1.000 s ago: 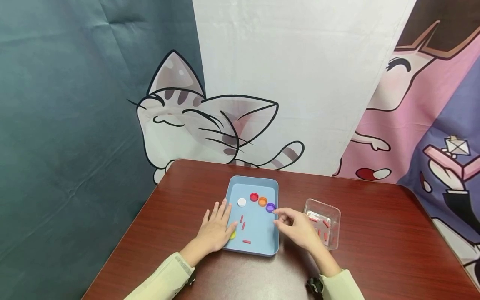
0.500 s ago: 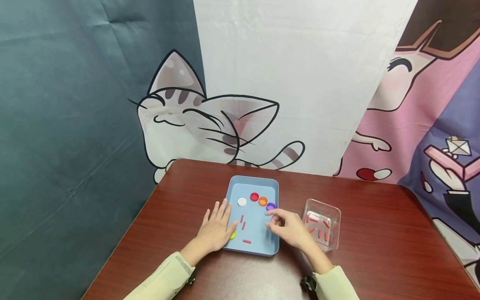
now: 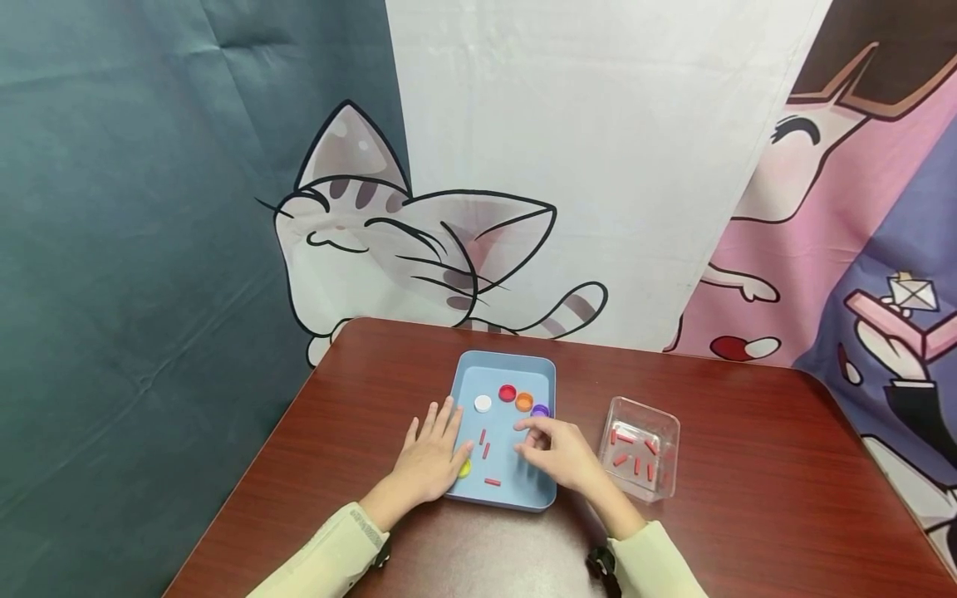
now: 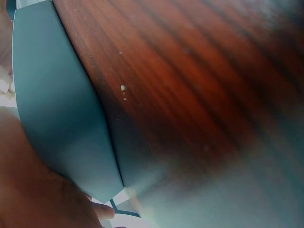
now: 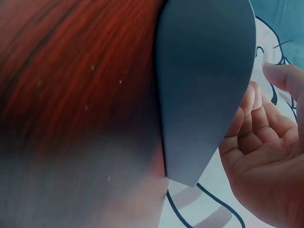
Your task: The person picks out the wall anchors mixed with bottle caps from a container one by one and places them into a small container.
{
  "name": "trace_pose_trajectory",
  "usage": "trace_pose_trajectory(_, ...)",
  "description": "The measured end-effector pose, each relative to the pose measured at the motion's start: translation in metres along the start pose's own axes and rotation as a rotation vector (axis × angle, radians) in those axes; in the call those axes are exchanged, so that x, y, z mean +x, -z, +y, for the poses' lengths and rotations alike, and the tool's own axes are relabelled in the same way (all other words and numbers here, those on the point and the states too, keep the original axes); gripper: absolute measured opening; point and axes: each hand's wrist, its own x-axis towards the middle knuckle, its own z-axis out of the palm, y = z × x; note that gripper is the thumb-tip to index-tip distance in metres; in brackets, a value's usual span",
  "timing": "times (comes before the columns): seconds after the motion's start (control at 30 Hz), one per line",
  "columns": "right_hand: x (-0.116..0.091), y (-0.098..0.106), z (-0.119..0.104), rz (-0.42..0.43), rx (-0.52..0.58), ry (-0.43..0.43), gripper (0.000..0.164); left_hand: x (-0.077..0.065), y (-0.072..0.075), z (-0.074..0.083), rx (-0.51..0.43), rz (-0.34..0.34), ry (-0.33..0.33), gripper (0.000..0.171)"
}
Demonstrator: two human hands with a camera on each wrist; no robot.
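Observation:
My left hand (image 3: 426, 465) rests with spread fingers at the left rim of a blue tray (image 3: 516, 492), its thumb beside a partly covered yellow cap (image 3: 465, 469). Over the tray's right half hovers my right hand (image 3: 564, 457), thumb and index finger apart. Nothing shows between them; in the right wrist view the other fingers of the right hand (image 5: 270, 156) are loosely bent. Short red sticks (image 3: 486, 451) lie on the tray floor left of it. Farther back sit white (image 3: 482, 404), red (image 3: 507, 393) and orange (image 3: 524, 402) caps, plus a purple cap (image 3: 540, 410) partly hidden by the right hand.
A clear plastic box (image 3: 671, 453) with several red sticks stands right of the tray on the brown wooden table (image 3: 755, 465). Behind the table hangs a printed cloth (image 3: 620, 149) with a cartoon cat.
My right hand has moved left, from the tray's right rim to over its floor. More red sticks in the clear box show now. The left hand keeps its place.

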Motion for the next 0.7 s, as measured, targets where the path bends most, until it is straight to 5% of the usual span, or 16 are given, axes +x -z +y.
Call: trace_pose_trajectory(0.7,0.009,-0.025,-0.007,-0.090,-0.030,0.020,0.028,-0.001,0.002,0.002,-0.005,-0.005,0.004,0.066)
